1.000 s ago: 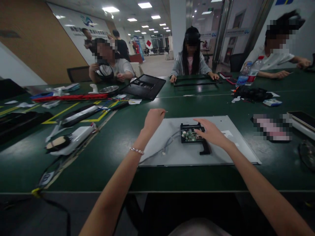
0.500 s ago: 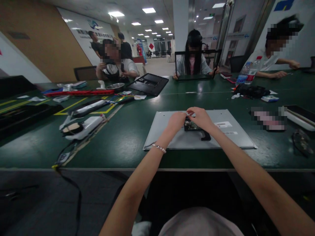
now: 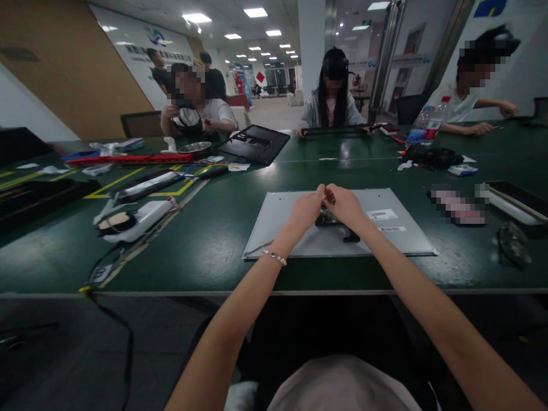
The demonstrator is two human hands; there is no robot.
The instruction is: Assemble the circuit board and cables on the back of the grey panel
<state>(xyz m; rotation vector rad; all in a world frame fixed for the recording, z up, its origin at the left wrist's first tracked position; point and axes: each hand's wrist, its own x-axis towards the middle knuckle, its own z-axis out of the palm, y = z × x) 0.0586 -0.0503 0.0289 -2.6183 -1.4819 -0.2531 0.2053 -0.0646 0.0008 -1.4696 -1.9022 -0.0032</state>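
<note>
A flat light-grey panel (image 3: 274, 222) with white labels lies in front of me on the green table. On it sits a small circuit board (image 3: 326, 218) in a black housing, with a black hooked part (image 3: 351, 236) jutting out at its right. My left hand (image 3: 306, 209) and my right hand (image 3: 346, 206) meet just above the board, fingertips pinched close together. Whatever they pinch is too small and too covered to make out. A bracelet of pale beads (image 3: 274, 257) circles my left wrist.
At left lie a white device (image 3: 148, 221), a red strip (image 3: 137, 160) and cables. A black frame part (image 3: 254, 144) rests farther back. Bottles (image 3: 436, 121), a phone (image 3: 516, 202) and a clear round object (image 3: 512, 242) are at right. Several people sit opposite.
My hands have drawn closer together, with fingertips raised a little above the board. The person opposite has lowered a large black frame to the table. The view has shifted slightly.
</note>
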